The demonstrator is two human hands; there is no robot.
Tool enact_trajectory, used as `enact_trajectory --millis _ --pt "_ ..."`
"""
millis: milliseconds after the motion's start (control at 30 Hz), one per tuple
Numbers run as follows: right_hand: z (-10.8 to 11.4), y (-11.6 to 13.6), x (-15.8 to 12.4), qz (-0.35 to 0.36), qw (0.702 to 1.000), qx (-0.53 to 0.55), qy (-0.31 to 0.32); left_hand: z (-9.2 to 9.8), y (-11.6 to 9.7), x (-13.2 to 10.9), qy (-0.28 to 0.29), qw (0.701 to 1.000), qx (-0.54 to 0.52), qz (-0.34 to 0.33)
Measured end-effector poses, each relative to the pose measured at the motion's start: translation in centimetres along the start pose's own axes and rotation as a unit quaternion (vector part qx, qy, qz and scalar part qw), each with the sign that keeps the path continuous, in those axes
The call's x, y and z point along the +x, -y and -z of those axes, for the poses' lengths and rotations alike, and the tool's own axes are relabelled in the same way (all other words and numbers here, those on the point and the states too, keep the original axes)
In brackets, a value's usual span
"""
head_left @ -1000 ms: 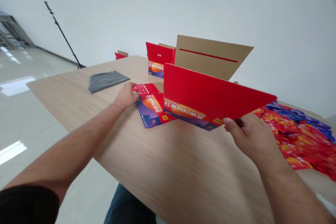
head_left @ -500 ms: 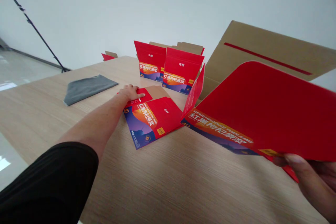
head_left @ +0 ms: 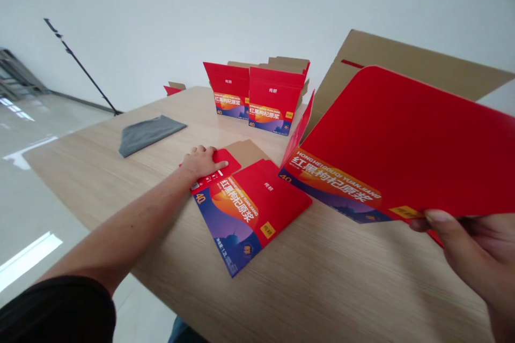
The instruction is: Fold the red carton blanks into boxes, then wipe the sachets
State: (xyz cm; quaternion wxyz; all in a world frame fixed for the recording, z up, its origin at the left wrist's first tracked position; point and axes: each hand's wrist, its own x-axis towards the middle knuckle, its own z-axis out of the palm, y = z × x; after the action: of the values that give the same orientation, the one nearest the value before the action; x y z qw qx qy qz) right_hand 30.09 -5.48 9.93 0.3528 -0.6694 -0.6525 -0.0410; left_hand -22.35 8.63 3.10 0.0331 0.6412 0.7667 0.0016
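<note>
"How are the fingers [head_left: 197, 152]?"
"Right hand [head_left: 477, 257]: clamped on the lower edge of the box [head_left: 406, 155], right of frame. Left hand [head_left: 200, 164]: laid over the flat carton [head_left: 251, 211], centre, thumb [head_left: 220, 165] apart."
"Handling tip?"
"Pinch lightly so it doesn't crease; press the left palm flat."
"Anything unclear?"
"The right fingertips hide behind the box; the frame cuts off its right end."
</note>
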Motion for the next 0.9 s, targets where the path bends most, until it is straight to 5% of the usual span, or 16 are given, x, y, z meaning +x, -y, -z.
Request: enact_trajectory --millis 133,367,467,633,900 --pt "0.3 -0.1 0.8 0.017 0.996 0.061 0.057 -0.3 -1.0 -4.0 0.007 1.000 -0.010 -0.001" --pt "-1.1 3.3 1.6 0.025 0.995 0.011 0.092 -0.3 -1.5 -9.7 0.048 0.986 -0.118 -0.109" --pt "-2.5 5.6 2.0 0.086 0.991 0.032 0.097 1.4 -1.9 -11.2 -0.011 0.977 -0.188 -0.102" --pt "-6.6 9.9 3.3 0.188 0.972 0.086 0.115 3.9 -2.9 -12.0 -0.178 0.926 -0.321 -0.092" --pt "-15.9 18.1 7.9 0.267 0.944 0.134 0.140 1.3 -2.3 -9.8 -0.187 0.896 -0.398 -0.070"
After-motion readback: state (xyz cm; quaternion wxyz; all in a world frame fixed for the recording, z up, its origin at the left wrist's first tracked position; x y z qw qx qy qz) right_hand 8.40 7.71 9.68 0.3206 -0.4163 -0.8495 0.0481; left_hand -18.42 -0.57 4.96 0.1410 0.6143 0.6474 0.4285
